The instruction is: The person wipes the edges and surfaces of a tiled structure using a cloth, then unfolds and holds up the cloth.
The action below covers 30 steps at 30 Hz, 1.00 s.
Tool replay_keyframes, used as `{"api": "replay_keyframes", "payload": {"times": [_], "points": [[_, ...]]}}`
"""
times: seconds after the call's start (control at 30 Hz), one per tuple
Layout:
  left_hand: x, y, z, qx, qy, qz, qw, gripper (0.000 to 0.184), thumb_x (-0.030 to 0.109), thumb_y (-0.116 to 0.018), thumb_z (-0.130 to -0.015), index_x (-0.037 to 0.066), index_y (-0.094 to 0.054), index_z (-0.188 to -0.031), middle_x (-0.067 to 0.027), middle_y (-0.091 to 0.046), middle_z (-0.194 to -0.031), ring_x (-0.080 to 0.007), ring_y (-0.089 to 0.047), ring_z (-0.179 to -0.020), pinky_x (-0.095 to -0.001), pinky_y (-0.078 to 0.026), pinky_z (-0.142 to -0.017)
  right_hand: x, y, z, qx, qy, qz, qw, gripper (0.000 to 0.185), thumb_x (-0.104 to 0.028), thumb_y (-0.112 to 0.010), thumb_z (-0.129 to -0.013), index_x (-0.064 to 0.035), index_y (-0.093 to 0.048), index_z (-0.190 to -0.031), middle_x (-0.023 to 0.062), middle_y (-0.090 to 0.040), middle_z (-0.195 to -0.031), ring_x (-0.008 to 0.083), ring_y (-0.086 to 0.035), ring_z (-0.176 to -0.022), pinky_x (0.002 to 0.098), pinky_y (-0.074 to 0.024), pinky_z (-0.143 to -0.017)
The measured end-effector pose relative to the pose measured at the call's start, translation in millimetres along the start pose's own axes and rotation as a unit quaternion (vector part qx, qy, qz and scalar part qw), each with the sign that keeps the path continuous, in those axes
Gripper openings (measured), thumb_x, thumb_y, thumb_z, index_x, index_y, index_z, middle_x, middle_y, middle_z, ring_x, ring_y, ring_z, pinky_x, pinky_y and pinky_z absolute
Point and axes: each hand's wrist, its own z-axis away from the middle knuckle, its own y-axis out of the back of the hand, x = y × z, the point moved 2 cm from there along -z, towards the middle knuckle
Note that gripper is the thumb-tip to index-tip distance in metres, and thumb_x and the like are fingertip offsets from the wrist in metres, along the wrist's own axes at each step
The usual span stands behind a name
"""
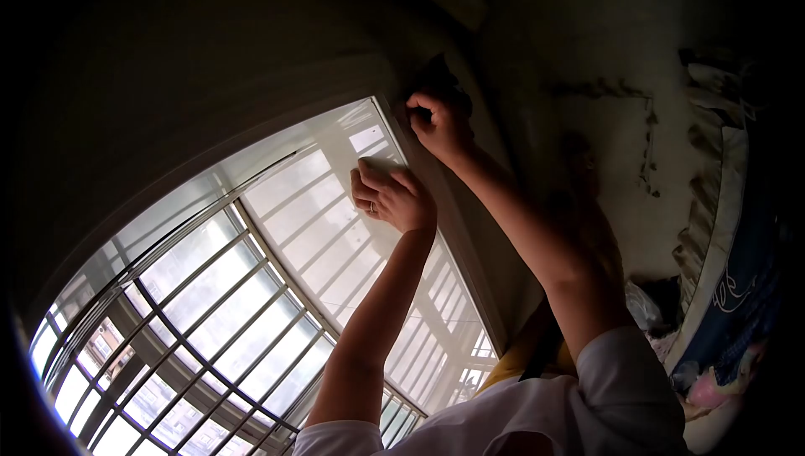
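My left hand [390,196] is raised against the glossy white window reveal [323,238], its fingers curled and a ring on one of them. What those fingers hold, if anything, is hidden. Higher and to the right, my right hand [438,125] has its thumb and fingers brought together beside the shadowed wall edge just past the reveal's corner. A dark object [444,79] shows behind this hand, too dim to make out. Anything small between the fingertips cannot be seen.
Below left is a window with metal bars [226,288], buildings visible outside. On the right lie a fabric item with a ruffled edge [704,196], a dark blue cloth with white lettering [738,288], a clear plastic bag [644,305] and a pink item [713,389].
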Motion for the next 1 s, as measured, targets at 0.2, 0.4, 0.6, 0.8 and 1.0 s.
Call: {"api": "replay_keyframes", "payload": {"times": [0.2,0.4,0.6,0.8,1.0], "points": [[5.1,3.7,0.5,0.003,0.013,-0.012,1.0,0.059,0.042,-0.032,-0.091,0.005,-0.031,-0.137,-0.0147,-0.031,-0.137,-0.0354,-0.031,-0.124,-0.0514,-0.03,-0.099,13.1,-13.1,-18.5,0.062,-0.11,-0.138,0.982,0.017,-0.003,-0.066,-0.074,-0.0035,-0.066,-0.09,0.0095,-0.067,-0.085,0.0211,-0.064,-0.078,0.0297,-0.0505,-0.073],[6.7,2.6,0.4,0.013,0.01,-0.012,1.0,0.059,0.041,-0.034,-0.09,0.005,-0.031,-0.136,-0.0151,-0.031,-0.136,-0.0367,-0.029,-0.124,-0.0514,-0.028,-0.1,-5.8,-28.2,-2.9,0.038,-0.004,0.027,0.999,0.016,0.0,-0.066,-0.075,-0.0029,-0.066,-0.091,0.0131,-0.063,-0.103,0.0304,-0.06,-0.096,0.0355,-0.0493,-0.082],[7.7,3.5,0.5,0.011,0.001,-0.006,1.0,0.059,0.04,-0.034,-0.09,0.004,-0.03,-0.136,-0.0158,-0.03,-0.137,-0.0375,-0.029,-0.124,-0.052,-0.027,-0.101,-11.6,-18.2,20.0,0.002,-0.009,0.092,0.996,0.017,-0.002,-0.063,-0.077,-0.0044,-0.064,-0.094,0.0145,-0.061,-0.103,0.034,-0.06,-0.092,0.038,-0.0503,-0.079],[9.2,5.8,0.8,-0.018,0.009,0.013,1.0,0.057,0.031,-0.038,-0.088,0.003,-0.027,-0.137,-0.02,-0.023,-0.14,-0.0387,-0.024,-0.126,-0.0537,-0.021,-0.103,-0.5,-24.4,-11.9,0.023,-0.079,-0.017,0.996,0.016,-0.003,-0.062,-0.075,-0.0027,-0.064,-0.091,0.0161,-0.063,-0.093,0.0325,-0.061,-0.084,0.0362,-0.0495,-0.071],[8.6,5.7,0.4,-0.001,0.011,0.007,1.0,0.059,0.039,-0.033,-0.09,0.003,-0.029,-0.137,-0.0167,-0.029,-0.138,-0.0381,-0.027,-0.125,-0.0529,-0.027,-0.1,0.8,-24.0,-28.7,-0.022,-0.16,-0.025,0.987,0.015,-0.004,-0.063,-0.073,-0.0007,-0.064,-0.087,0.0118,-0.066,-0.077,0.0141,-0.062,-0.065,0.0267,-0.0461,-0.058]]}}
